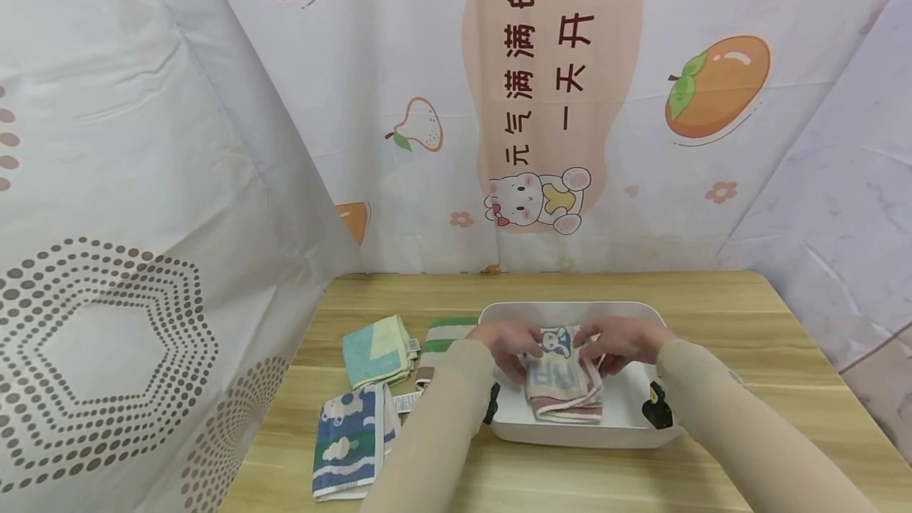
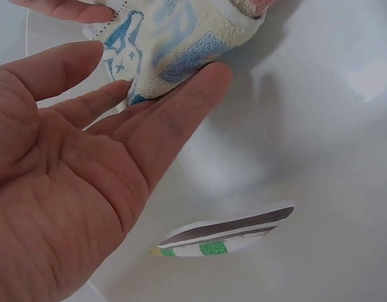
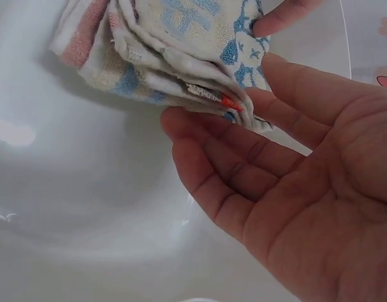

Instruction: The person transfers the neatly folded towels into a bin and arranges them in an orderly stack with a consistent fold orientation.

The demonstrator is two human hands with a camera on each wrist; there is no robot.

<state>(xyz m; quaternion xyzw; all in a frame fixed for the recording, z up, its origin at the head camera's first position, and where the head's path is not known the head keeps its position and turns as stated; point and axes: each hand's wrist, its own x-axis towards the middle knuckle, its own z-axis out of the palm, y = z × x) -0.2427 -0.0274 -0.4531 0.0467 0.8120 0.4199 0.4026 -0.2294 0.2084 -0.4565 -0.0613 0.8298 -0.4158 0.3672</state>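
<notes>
A folded small towel (image 1: 563, 378), cream with blue figures and pink striped ends, is in a white basin (image 1: 570, 435). At its left side, my left hand (image 1: 504, 341) holds the edge; in the left wrist view the fingers lie under the towel (image 2: 180, 47) and the thumb is at its border. My right hand (image 1: 627, 339) grips the opposite side. The right wrist view shows the thumb on top of the layered folds (image 3: 174, 69) and the other fingers below. Whether the towel's underside touches the basin floor cannot be told.
Left of the basin on the wooden table (image 1: 734, 331) lie a cyan and yellow towel (image 1: 374, 353), a green and white striped towel (image 1: 449, 331) and a blue and green towel (image 1: 347, 442). My left sleeve partly hides them. A printed curtain (image 1: 399, 38) hangs behind the table.
</notes>
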